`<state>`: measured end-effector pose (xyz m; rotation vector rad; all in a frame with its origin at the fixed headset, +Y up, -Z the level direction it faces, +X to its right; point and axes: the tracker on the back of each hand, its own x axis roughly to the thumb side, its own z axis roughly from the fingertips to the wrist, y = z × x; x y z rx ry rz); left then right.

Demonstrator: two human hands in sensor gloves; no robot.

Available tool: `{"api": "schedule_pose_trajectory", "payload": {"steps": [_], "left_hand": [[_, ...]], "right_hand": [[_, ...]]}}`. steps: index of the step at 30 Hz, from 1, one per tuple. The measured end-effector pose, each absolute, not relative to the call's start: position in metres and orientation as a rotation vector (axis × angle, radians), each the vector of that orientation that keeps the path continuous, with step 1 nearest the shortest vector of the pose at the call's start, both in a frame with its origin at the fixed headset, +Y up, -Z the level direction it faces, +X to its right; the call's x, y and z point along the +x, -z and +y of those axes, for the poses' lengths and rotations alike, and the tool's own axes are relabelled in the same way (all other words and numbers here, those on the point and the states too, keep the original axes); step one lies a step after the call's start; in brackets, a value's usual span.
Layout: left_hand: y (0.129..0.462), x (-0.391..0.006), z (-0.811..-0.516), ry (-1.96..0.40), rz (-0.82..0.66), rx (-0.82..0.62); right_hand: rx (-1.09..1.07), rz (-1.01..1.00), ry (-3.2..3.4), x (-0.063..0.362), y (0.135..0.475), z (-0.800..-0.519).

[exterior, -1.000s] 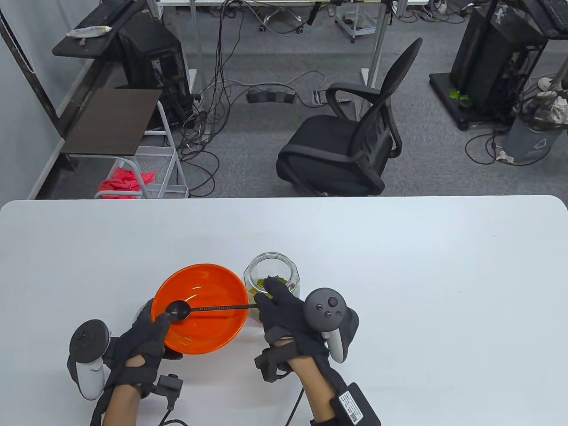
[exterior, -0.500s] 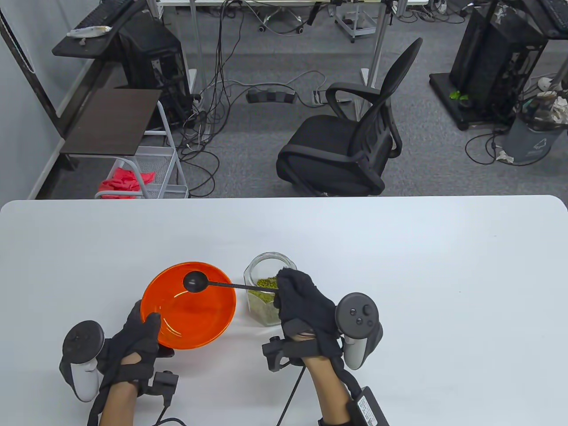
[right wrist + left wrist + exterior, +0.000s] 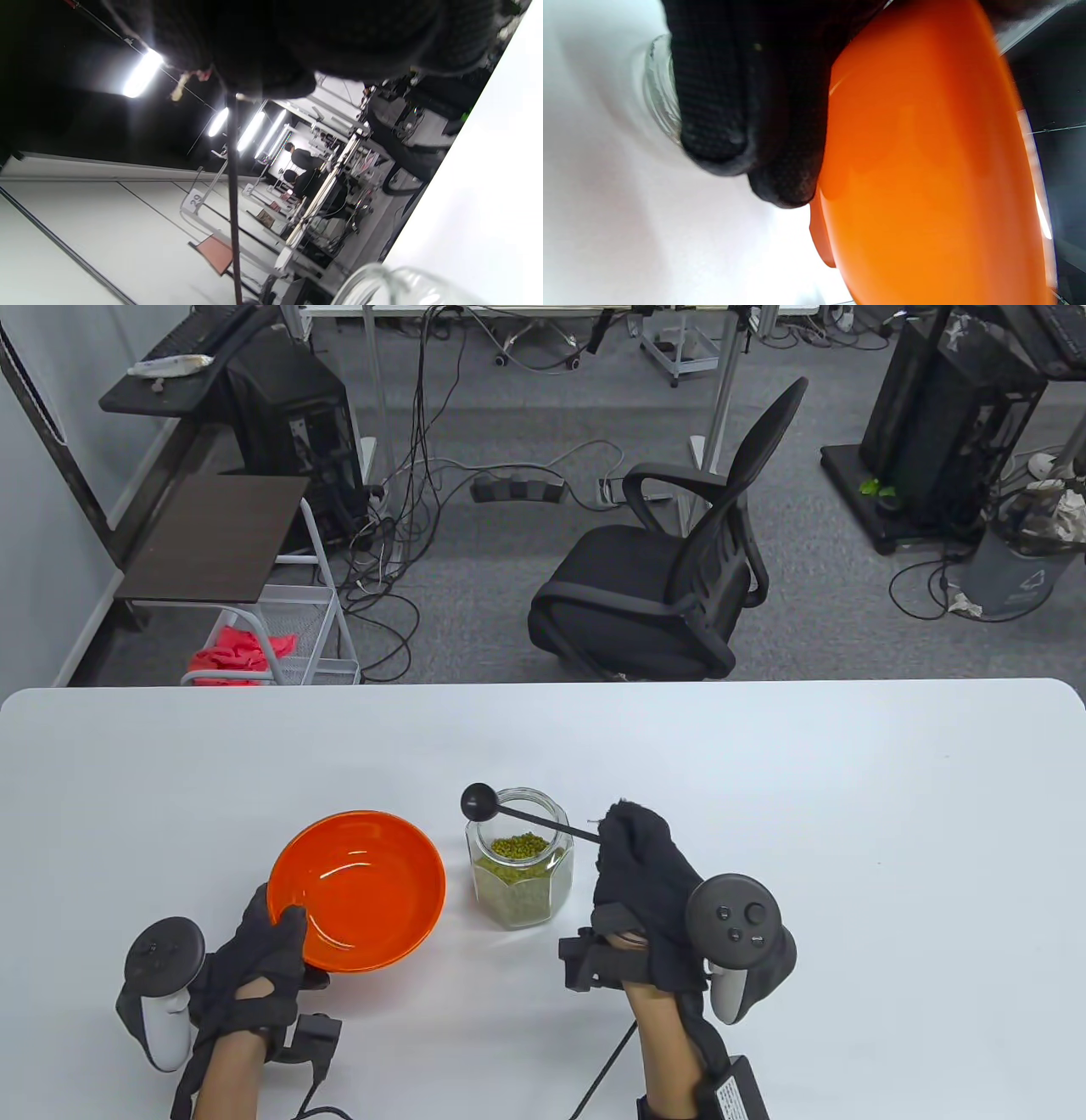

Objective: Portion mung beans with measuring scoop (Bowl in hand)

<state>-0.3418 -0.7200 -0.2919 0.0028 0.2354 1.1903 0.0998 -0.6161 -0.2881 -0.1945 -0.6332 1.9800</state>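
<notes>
My left hand grips the near rim of an orange bowl, thumb over the edge; in the left wrist view its gloved fingers lie against the bowl's outer wall. The bowl looks empty. An open glass jar with mung beans stands to the right of the bowl. My right hand pinches the thin handle of a black measuring scoop, whose cup hovers above the jar's far left rim. The scoop handle and the jar rim show in the right wrist view.
The white table stretches wide to the right and behind the jar. A black office chair stands beyond the far edge, with a wire cart at the left.
My right hand has swung the scoop from over the bowl to the right and away, to above the jar. The bowl in my left hand has shifted slightly left.
</notes>
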Motion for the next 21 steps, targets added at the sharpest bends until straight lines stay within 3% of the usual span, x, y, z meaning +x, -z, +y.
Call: {"api": "schedule_pose_trajectory", "payload": {"steps": [10, 21], "left_hand": [[0.292, -0.339, -0.72, -1.176, 0.243, -0.016], [0.294, -0.336, -0.721, -1.14, 0.238, -0.023]], "right_hand": [[-0.203, -0.641, -2.217, 0.09, 0.294, -0.616], [-0.076, -0.673, -2.639, 0.027, 0.313, -0.609]]}}
